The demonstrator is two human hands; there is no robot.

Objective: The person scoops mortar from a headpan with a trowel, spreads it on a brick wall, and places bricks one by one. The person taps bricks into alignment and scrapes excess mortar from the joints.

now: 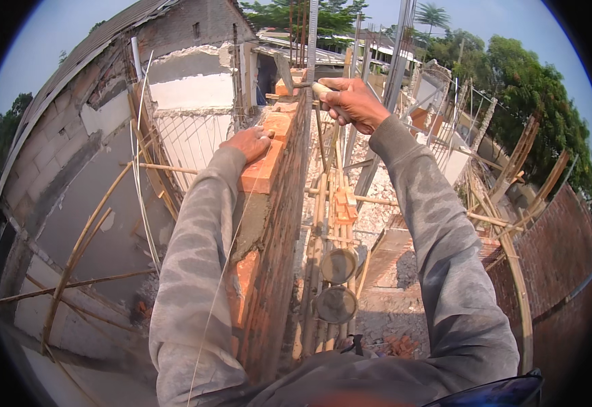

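Orange bricks form the top course of a narrow wall ahead of me. My left hand [247, 143] lies on the near end brick [262, 175], its fingers curled over the top edge. On the near side of that brick, grey mortar [251, 220] covers the wall, with a lower brick [244, 278] beyond it toward me. My right hand [355, 103] grips the pale handle of a trowel [283, 73] above the wall's right side. The trowel's blade points left, over a farther brick [279, 125]. A thin string [223, 275] runs along the wall's left side.
To the right below, bamboo poles [319, 224] carry a small stack of bricks [345, 205] and two round buckets [336, 304]. Upright metal posts [397, 57] stand ahead. More bamboo [82, 247] leans at left by a broken building; rubble [370, 180] lies below.
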